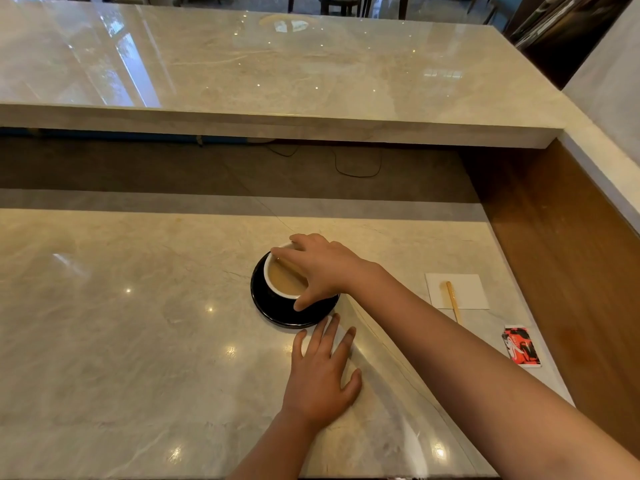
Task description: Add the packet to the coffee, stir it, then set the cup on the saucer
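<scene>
A white-lined cup (277, 284) of light brown coffee stands on a black saucer (273, 311) in the middle of the marble counter. My right hand (322, 268) reaches in from the right and grips the cup from above, fingers over its far rim and thumb on its near side. My left hand (320, 372) lies flat on the counter just in front of the saucer, fingers spread, over a white paper whose edge shows between the fingers. A wooden stir stick (453, 301) lies on a white napkin (464, 289) to the right. A red, black and white packet (521, 346) lies further right.
A raised marble ledge (277, 123) runs across the back, with a dark recess and a thin cable (356, 171) beneath it. A wooden side wall (554, 254) closes the counter on the right. Chair legs show beyond the ledge.
</scene>
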`<action>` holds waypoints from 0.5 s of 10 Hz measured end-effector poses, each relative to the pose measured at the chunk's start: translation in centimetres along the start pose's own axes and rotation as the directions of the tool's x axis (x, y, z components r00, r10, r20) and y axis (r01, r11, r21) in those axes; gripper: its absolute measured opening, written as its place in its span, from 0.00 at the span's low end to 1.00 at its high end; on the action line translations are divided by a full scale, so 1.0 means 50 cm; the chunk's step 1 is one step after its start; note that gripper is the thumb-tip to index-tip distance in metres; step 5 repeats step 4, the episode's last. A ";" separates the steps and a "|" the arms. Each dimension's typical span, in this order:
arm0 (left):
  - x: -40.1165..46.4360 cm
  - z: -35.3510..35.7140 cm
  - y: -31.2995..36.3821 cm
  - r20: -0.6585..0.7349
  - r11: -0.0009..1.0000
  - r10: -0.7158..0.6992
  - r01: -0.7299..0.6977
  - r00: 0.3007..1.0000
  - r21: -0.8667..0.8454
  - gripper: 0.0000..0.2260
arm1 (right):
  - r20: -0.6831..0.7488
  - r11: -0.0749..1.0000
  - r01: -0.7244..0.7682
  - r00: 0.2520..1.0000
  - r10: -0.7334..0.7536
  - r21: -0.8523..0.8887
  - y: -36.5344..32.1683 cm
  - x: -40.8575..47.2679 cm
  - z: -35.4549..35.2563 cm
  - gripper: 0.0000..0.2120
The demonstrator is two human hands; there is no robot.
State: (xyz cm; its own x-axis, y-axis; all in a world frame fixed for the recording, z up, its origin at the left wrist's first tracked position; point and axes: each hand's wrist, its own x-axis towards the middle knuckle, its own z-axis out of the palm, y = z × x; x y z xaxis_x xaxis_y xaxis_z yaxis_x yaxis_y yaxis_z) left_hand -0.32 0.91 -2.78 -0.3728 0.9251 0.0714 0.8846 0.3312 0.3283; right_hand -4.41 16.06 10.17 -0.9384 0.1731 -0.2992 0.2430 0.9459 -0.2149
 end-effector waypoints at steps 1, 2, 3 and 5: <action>0.000 0.000 0.001 0.005 1.000 0.002 -0.002 1.000 -0.001 0.26 | -0.029 0.999 -0.022 0.999 0.023 0.028 0.000 -0.016 -0.004 0.43; 0.003 -0.002 0.004 -0.008 1.000 0.017 -0.018 1.000 -0.010 0.26 | -0.131 0.992 -0.081 0.987 0.092 0.092 0.013 -0.054 -0.017 0.35; -0.001 0.001 0.000 -0.016 0.999 0.026 -0.026 1.000 -0.020 0.27 | -0.182 0.980 -0.169 0.966 0.186 0.103 0.021 -0.088 -0.001 0.30; -0.008 0.006 -0.003 -0.031 0.998 0.049 -0.050 0.998 -0.049 0.27 | -0.225 0.958 -0.262 0.933 0.282 0.112 0.037 -0.114 0.019 0.25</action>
